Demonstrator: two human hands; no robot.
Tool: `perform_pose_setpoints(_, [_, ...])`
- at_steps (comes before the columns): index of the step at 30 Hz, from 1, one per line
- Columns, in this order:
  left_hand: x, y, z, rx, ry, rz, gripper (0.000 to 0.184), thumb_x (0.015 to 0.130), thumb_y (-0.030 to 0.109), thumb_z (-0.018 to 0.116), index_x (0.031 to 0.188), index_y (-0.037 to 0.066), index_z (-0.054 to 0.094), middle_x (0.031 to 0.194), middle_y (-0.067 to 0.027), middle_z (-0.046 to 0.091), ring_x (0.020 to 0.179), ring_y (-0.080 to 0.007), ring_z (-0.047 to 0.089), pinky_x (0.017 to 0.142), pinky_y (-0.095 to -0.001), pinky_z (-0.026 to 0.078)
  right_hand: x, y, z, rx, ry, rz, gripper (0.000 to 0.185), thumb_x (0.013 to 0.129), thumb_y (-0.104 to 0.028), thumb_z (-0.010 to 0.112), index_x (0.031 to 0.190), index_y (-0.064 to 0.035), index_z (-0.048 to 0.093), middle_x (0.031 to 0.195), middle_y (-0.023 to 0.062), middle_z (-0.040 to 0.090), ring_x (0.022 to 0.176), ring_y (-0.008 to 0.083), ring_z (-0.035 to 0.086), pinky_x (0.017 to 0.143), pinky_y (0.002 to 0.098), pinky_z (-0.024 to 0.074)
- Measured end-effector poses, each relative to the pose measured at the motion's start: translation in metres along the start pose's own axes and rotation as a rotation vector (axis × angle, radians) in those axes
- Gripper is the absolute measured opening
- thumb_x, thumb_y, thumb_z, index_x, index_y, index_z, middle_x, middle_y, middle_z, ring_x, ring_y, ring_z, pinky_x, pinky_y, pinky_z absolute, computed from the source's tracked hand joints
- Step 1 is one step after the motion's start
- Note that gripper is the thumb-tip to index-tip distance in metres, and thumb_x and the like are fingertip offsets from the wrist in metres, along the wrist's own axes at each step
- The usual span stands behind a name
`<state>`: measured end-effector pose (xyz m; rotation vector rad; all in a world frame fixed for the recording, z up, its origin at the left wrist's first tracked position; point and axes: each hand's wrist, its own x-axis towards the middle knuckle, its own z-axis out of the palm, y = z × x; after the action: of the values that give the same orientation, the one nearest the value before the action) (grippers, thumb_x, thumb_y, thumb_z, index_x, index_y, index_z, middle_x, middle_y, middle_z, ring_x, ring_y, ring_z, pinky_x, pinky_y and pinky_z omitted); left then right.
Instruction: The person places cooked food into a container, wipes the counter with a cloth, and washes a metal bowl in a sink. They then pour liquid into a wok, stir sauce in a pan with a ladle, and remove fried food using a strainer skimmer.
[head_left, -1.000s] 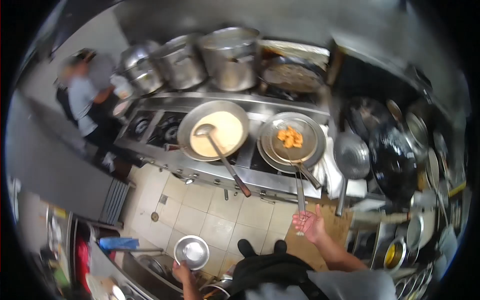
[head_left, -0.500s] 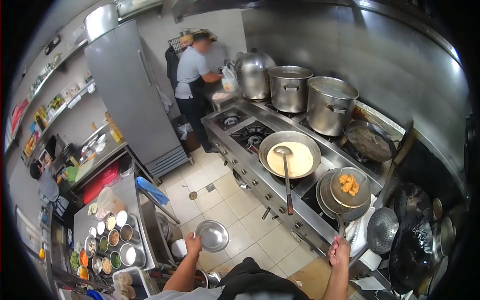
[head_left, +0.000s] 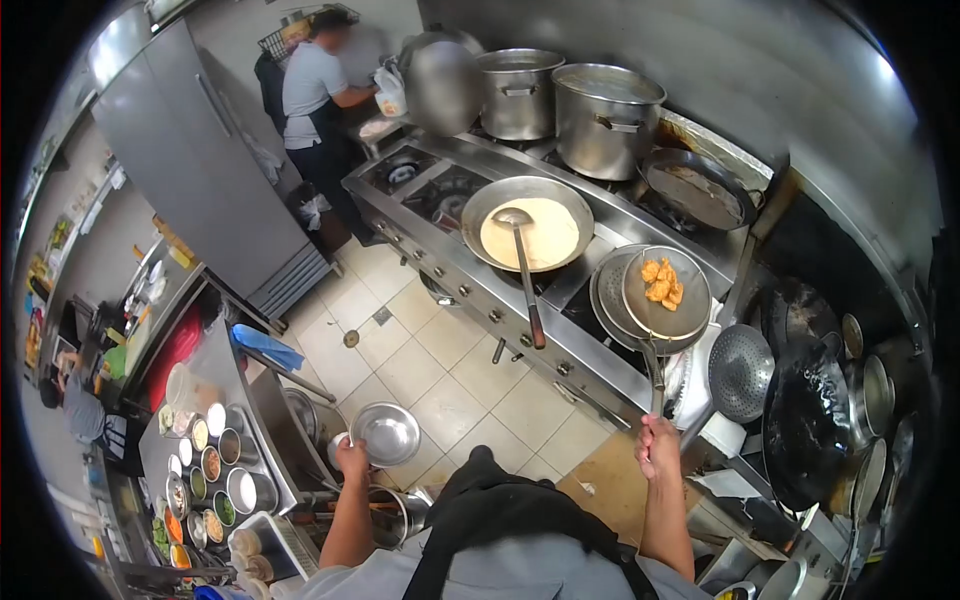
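My left hand [head_left: 350, 460] grips the rim of an empty steel bowl [head_left: 388, 434], held above the floor. My right hand [head_left: 658, 447] is closed around the long handle of a wire-mesh strainer [head_left: 692, 312]. Several orange-brown fried pieces [head_left: 661, 283] lie in the strainer, which is over a metal pan [head_left: 606, 285] at the near end of the stove. Left of it, a wok [head_left: 578, 212] contains pale yellow liquid [head_left: 545, 235]. A ladle [head_left: 522, 255] rests in that wok with its wooden handle toward me.
Large stockpots [head_left: 608, 125] and a dark wok [head_left: 697, 190] stand along the back of the stove [head_left: 470, 285]. A perforated skimmer [head_left: 741, 372] and black woks [head_left: 815, 430] are at right. Ingredient containers [head_left: 250, 490] fill the left counter. A co-worker [head_left: 315, 95] stands beyond the stove.
My view has tilted downward, so the scene sits higher and farther left. Both hands keep their grips on the bowl and strainer; the fried pieces remain in the strainer.
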<state>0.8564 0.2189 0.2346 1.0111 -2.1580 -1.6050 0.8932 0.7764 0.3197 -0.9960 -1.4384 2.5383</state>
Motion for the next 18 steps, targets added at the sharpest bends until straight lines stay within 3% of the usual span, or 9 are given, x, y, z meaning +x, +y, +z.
perform_pose_setpoints(8, [0.003,-0.013,0.003,-0.097,-0.037,-0.043,0.016,0.075,0.007,0.055,0.088,0.0,0.061,0.068,-0.0017,0.056,0.056,-0.01,0.05,0.049,-0.0275,0.04,0.014,-0.006,0.005,-0.045,-0.039,0.01,0.019,0.093,-0.021,0.049,0.084,-0.0045,0.05,0.052,-0.001,0.041,0.036,0.0105,0.036,0.031,0.0239,0.0274])
perform_pose_setpoints(12, [0.017,-0.034,0.004,-0.061,-0.032,0.057,0.019,0.075,0.006,0.056,0.091,-0.002,0.062,0.074,-0.004,0.059,0.064,-0.0129,0.054,0.058,-0.029,0.043,0.036,0.008,0.007,-0.002,-0.038,0.039,0.02,0.093,-0.023,0.049,0.085,-0.0045,0.05,0.052,-0.0005,0.042,0.036,0.0111,0.037,0.032,0.0247,0.027])
perform_pose_setpoints(18, [0.042,-0.03,0.013,-0.075,-0.06,-0.048,0.021,0.075,0.008,0.057,0.094,-0.002,0.061,0.077,-0.006,0.062,0.068,-0.0143,0.056,0.062,-0.0291,0.045,0.044,0.014,0.024,-0.11,0.04,0.073,0.023,0.093,-0.026,0.048,0.088,-0.0042,0.052,0.053,0.0017,0.045,0.037,0.0132,0.04,0.032,0.0261,0.0282])
